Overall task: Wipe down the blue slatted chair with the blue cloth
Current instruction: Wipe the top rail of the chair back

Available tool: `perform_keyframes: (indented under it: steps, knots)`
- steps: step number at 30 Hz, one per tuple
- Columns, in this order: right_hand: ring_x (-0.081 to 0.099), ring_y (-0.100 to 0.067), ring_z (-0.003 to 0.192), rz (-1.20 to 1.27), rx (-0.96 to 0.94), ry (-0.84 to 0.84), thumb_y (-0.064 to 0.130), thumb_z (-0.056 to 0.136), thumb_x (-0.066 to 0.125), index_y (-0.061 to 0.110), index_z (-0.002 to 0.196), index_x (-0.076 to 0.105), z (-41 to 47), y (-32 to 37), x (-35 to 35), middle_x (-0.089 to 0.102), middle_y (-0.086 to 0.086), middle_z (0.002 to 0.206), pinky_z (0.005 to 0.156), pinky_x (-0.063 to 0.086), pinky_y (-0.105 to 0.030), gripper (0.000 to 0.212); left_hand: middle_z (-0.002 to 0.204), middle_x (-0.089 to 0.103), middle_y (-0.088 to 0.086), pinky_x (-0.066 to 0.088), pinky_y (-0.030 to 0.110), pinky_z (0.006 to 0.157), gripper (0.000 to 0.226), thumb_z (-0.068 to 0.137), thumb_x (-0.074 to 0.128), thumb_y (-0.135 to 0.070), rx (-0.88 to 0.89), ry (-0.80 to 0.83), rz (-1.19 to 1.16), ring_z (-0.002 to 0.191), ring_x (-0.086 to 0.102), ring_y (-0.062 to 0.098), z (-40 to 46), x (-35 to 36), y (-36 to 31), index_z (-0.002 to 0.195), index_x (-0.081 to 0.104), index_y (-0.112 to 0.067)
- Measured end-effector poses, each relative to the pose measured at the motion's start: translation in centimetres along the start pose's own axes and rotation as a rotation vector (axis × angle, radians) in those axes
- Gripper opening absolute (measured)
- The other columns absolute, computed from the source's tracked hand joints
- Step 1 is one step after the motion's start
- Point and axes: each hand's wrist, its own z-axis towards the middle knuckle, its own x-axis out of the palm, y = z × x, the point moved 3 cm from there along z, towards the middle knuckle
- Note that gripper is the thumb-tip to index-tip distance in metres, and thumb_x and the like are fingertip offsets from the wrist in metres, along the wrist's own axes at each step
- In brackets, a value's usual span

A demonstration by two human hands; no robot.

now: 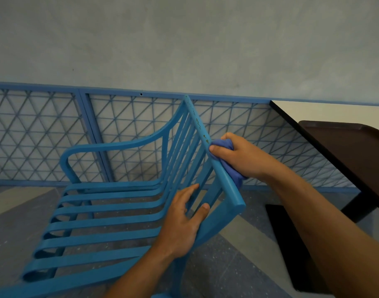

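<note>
1. A blue slatted chair (111, 214) stands on the floor in the middle of the view, with its seat to the left and its back to the right.
2. The person's right hand (238, 157) is wrapped around a bunched blue cloth (228, 166) and squeezes it tight.
3. The cloth is pressed against the top rail (216, 160) of the chair back, about halfway along it.
4. Small dark marks (202, 131) show on the rail just past the cloth, on the far side.
5. The left hand (184, 222) lies on the slats of the chair back, near the close end of the rail. Its fingers are straight and spread, and they are not wrapped around anything.
6. A blue wire fence (55, 134) runs behind the chair, and a grey wall (184, 39) rises above it.
7. A white table (335, 112) with a dark edge is on the right, and a brown tray (356, 151) sits on it.
8. The floor (238, 265) is grey and speckled.
</note>
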Motion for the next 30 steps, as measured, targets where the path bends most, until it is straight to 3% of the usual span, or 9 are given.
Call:
perform_keyframes:
  steps: [3,8,11,17,22,26,30]
  knots:
    - [0.055,0.006,0.063,0.023,0.021,-0.066,0.039,0.101,0.058,0.01,0.098,0.061,2.2,0.1,0.6,0.053,0.006,0.084,0.053,0.038,-0.008,0.029,0.137,0.046,-0.031,0.038,0.032,0.115,0.061,0.083,0.058,-0.065,-0.011,-0.004,-0.001,0.13,0.041,-0.013,-0.1,-0.1,0.0,0.14,0.046,-0.05]
    - [0.054,-0.001,0.069,-0.167,-0.014,-0.073,0.044,0.098,0.057,0.031,0.085,0.049,1.2,1.2,0.6,0.058,0.01,0.081,0.057,0.035,-0.022,0.02,0.135,0.048,-0.033,0.039,0.03,0.113,0.049,0.09,0.063,-0.06,-0.012,-0.008,-0.01,0.128,0.043,-0.013,-0.1,-0.1,0.2,0.136,0.047,-0.054]
    - [0.058,0.0,0.069,-0.234,-0.062,-0.021,0.049,0.094,0.058,0.034,0.086,0.051,-0.6,1.4,0.4,0.06,0.011,0.081,0.054,0.036,-0.019,0.018,0.131,0.046,-0.041,0.04,0.027,0.111,0.049,0.083,0.059,-0.068,-0.003,-0.01,0.003,0.126,0.043,-0.016,0.0,-0.2,0.3,0.129,0.046,-0.062]
    - [0.049,0.0,0.066,-0.153,0.016,-0.031,0.038,0.098,0.058,0.019,0.087,0.054,3.4,1.2,0.4,0.055,0.007,0.08,0.054,0.031,-0.021,0.023,0.135,0.043,-0.039,0.039,0.031,0.114,0.05,0.082,0.054,-0.074,0.015,-0.01,0.038,0.13,0.041,-0.013,0.2,0.0,0.4,0.13,0.041,-0.069]
    - [0.056,-0.011,0.071,-0.057,0.044,-0.038,0.037,0.099,0.057,0.013,0.094,0.056,5.3,1.1,0.6,0.057,0.003,0.08,0.061,0.039,-0.028,0.025,0.132,0.045,-0.04,0.039,0.031,0.114,0.041,0.093,0.061,-0.055,0.007,-0.017,0.041,0.129,0.042,-0.013,0.0,-0.2,0.3,0.128,0.044,-0.066]
    - [0.054,-0.005,0.068,-0.138,-0.041,-0.026,0.039,0.097,0.058,0.026,0.082,0.052,2.4,0.9,0.6,0.056,0.006,0.081,0.054,0.036,-0.013,0.021,0.132,0.046,-0.037,0.04,0.031,0.113,0.04,0.095,0.063,-0.048,0.005,-0.018,0.02,0.128,0.043,-0.013,0.0,-0.3,0.5,0.129,0.047,-0.061]
    - [0.058,-0.009,0.07,-0.17,-0.028,0.026,0.042,0.093,0.062,0.02,0.088,0.058,2.2,0.8,0.3,0.06,0.004,0.082,0.056,0.039,-0.021,0.022,0.138,0.047,-0.029,0.04,0.035,0.115,0.042,0.097,0.063,-0.045,0.006,-0.029,0.033,0.13,0.044,-0.008,0.3,-0.1,0.4,0.135,0.047,-0.054]
